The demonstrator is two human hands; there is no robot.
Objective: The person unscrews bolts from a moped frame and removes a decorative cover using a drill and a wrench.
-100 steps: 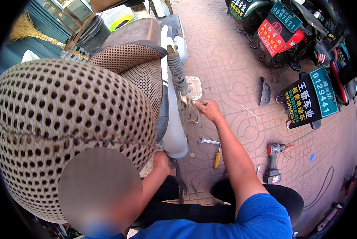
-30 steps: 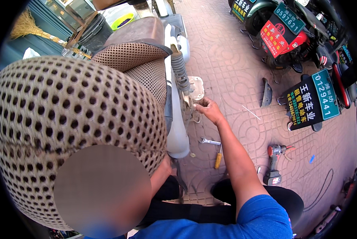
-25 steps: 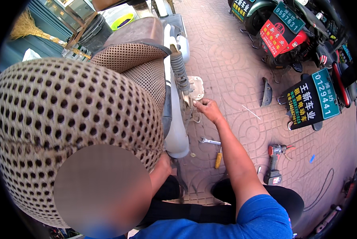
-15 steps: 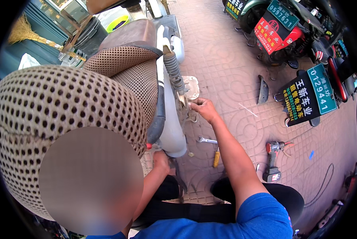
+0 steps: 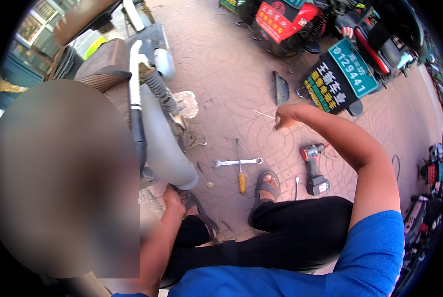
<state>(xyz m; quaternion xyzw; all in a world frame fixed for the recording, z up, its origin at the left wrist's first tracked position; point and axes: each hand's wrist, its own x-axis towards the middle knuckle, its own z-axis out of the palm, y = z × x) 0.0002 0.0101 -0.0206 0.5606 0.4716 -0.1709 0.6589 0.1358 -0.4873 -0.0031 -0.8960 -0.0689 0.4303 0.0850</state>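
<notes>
Wrench and yellow-handled screwdriver lie crossed on the paving, right of a long grey fender. The left hand sits beside the fender's lower end, its grip partly hidden, state unclear. The right hand curls near a thin white stick; whether that grip pinches anything, I cannot tell.

Open paving is left between scooter and bracket | right hand is bordered by bracket beyond, drill nearer | ground ahead of the sandals is crossed by wrench and screwdriver | left hand is hemmed in by scooter and sandal | far right is blocked by bikes
</notes>
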